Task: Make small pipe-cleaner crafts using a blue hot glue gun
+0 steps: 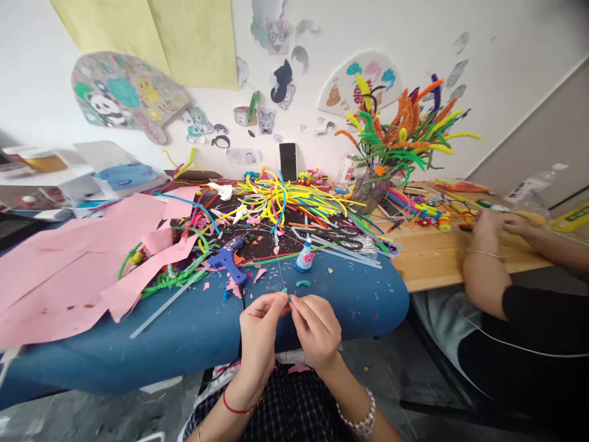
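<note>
My left hand [261, 328] and my right hand [318, 325] meet just over the table's front edge, fingertips pinched together on a small teal piece [284, 291]. It looks like a bit of pipe cleaner, mostly hidden by the fingers. Just beyond them lies a short curved teal pipe cleaner piece [302, 283]. A small cone-shaped figure of light and dark blue pipe cleaner [304, 260], with a pink spot, stands upright behind that. To the left, a blue glue gun [229, 260] rests on its side, its cord running down past my left hand.
Yellow pipe cleaners [294, 199] are heaped at the back, near black-handled scissors [343, 236] and clear glue sticks [345, 252]. Pink paper [83, 264] covers the left side. A vase of pipe-cleaner stems [368, 190] stands back right. Another person's hands [501, 224] work at the wooden table.
</note>
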`<state>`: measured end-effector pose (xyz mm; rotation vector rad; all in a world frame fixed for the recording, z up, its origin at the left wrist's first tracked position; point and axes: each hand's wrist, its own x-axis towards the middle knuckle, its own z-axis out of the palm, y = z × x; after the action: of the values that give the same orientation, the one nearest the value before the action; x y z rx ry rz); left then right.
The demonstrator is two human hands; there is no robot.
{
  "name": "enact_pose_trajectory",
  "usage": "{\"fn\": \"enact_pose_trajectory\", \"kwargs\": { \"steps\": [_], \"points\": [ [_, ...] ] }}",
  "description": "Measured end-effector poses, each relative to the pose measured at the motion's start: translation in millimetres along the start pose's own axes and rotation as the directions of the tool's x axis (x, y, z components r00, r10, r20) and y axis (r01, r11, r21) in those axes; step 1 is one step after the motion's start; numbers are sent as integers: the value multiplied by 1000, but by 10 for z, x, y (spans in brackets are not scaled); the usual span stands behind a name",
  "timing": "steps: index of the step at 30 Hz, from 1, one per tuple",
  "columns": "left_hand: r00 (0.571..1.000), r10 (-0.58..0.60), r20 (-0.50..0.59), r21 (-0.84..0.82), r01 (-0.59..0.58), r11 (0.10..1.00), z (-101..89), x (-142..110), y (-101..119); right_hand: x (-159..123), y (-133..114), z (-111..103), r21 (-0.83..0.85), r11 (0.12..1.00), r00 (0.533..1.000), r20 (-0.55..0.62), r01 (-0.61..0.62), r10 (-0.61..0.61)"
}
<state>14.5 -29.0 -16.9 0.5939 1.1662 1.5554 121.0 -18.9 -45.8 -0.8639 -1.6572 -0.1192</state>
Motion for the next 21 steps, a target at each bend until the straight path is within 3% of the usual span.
{"fn": "enact_pose_trajectory", "kwargs": {
  "steps": [7, 13, 21],
  "points": [
    [1000, -6, 26, 7, 6, 1000, -42, 53, -25, -35, 51, -15, 14, 999, 997, 75, 29, -30],
    [989, 4, 145, 30, -9, 1000, -134, 117, 140, 196, 341, -183, -63, 984, 964, 198, -168, 177],
    [970, 30, 243, 126, -62, 990, -272, 142, 246, 217, 578, -93, -213, 955, 906, 328, -205, 267]
  ]
}}
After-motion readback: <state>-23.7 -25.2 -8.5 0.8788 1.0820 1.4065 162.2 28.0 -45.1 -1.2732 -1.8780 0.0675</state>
